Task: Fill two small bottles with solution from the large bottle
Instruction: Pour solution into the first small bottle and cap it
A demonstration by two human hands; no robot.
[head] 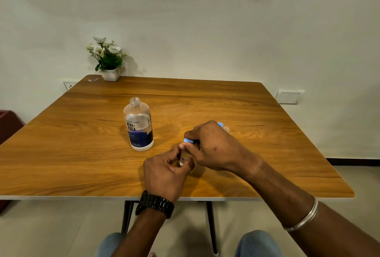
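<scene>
The large clear bottle (139,126) with a blue and white label stands upright and uncapped on the wooden table (82,153), left of my hands. My left hand (164,171) grips a small bottle (183,159) by its body, just above the table. My right hand (207,143) pinches the light blue cap (188,140) at the top of that small bottle. Behind my right hand, another blue cap (220,124) and a small clear item (226,128) peek out, mostly hidden.
A white pot of flowers (109,59) stands at the table's far left corner, with a small wrapper (92,80) beside it. Wall sockets sit at the left (68,85) and right (289,96). A dark red object (8,125) is at the left edge.
</scene>
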